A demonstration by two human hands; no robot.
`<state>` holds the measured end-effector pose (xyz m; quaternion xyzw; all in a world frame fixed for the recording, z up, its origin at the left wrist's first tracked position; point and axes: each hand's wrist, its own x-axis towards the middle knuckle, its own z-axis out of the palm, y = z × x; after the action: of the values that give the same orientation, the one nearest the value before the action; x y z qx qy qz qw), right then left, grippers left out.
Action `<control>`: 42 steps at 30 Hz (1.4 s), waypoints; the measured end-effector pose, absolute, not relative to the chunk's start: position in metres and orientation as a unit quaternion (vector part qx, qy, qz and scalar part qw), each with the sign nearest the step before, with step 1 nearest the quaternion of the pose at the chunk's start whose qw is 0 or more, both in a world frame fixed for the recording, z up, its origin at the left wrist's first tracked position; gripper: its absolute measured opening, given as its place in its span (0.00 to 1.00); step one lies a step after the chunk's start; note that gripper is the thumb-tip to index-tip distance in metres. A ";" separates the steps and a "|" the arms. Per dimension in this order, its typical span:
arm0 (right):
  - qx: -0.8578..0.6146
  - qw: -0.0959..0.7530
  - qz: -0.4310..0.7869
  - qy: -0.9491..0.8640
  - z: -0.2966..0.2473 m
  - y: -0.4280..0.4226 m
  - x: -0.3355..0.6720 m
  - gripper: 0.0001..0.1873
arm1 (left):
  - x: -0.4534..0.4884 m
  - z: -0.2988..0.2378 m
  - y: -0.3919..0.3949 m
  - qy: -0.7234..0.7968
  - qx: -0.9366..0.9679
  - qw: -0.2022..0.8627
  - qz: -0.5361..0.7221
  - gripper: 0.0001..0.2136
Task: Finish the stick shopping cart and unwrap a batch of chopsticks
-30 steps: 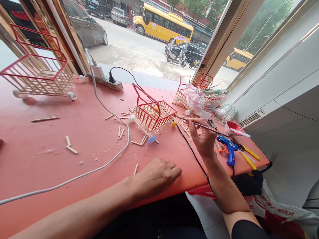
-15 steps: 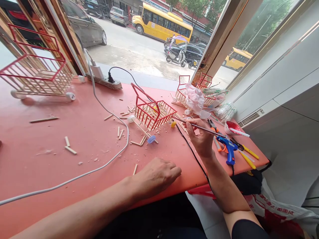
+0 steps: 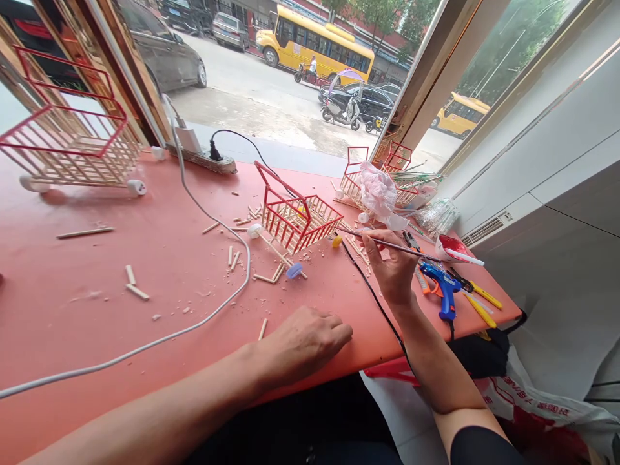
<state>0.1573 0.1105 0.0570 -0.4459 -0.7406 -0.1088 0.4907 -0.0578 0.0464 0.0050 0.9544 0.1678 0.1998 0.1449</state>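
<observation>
In my right hand (image 3: pixel 393 268) a thin, dark-handled paintbrush (image 3: pixel 409 248) is pinched between thumb and fingers. Its tip reaches the right corner of a small stick-built shopping cart (image 3: pixel 303 223); whether it touches cannot be told. The cart has red-painted rims, handle and front bars, with pale sticks behind. My left hand (image 3: pixel 307 342) rests on the table near its front edge, fingers curled closed, no object showing in it. A stick axle (image 3: pixel 276 250) with a white and a blue wheel lies before the cart. A cup of red paint (image 3: pixel 450 247) stands at the right.
The pink table (image 3: pixel 184 349) carries loose stick pieces (image 3: pixel 137 292) and a grey cable (image 3: pixel 217 310). A larger stick cart (image 3: pixel 72 148) stands left, a power strip (image 3: pixel 203 160) by the window. A blue glue gun (image 3: pixel 445 287) and yellow-handled pliers (image 3: pixel 484 297) lie right, below crumpled pink plastic (image 3: pixel 378 190).
My right hand and the paintbrush have shifted very slightly at the cart's right corner. My left hand and the cart stay put. Outside, a rider has come into view before the yellow bus.
</observation>
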 end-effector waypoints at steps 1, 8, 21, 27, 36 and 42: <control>-0.447 0.489 -0.110 -0.741 0.057 0.111 0.157 0.10 | -0.057 0.005 0.046 0.168 0.955 0.144 0.200 0.14; -0.447 0.493 -0.113 -0.738 0.057 0.114 0.160 0.08 | -0.058 0.008 0.046 0.170 0.959 0.137 0.182 0.13; -0.462 0.511 -0.061 -0.722 0.055 0.118 0.162 0.10 | -0.057 0.008 0.046 0.167 0.962 0.124 0.178 0.13; -0.461 0.508 -0.060 -0.725 0.055 0.117 0.161 0.12 | -0.058 0.007 0.047 0.171 0.962 0.124 0.175 0.13; -0.470 0.502 -0.064 -0.723 0.054 0.120 0.166 0.11 | -0.056 0.009 0.047 0.199 0.957 0.112 0.176 0.13; -0.467 0.491 -0.045 -0.734 0.051 0.120 0.161 0.12 | -0.056 0.010 0.048 0.194 0.958 0.113 0.176 0.13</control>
<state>0.1615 0.1199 0.0507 -0.4670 -0.7342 -0.0454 0.4907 -0.0555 0.0481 0.0101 0.9584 0.1940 0.1761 0.1133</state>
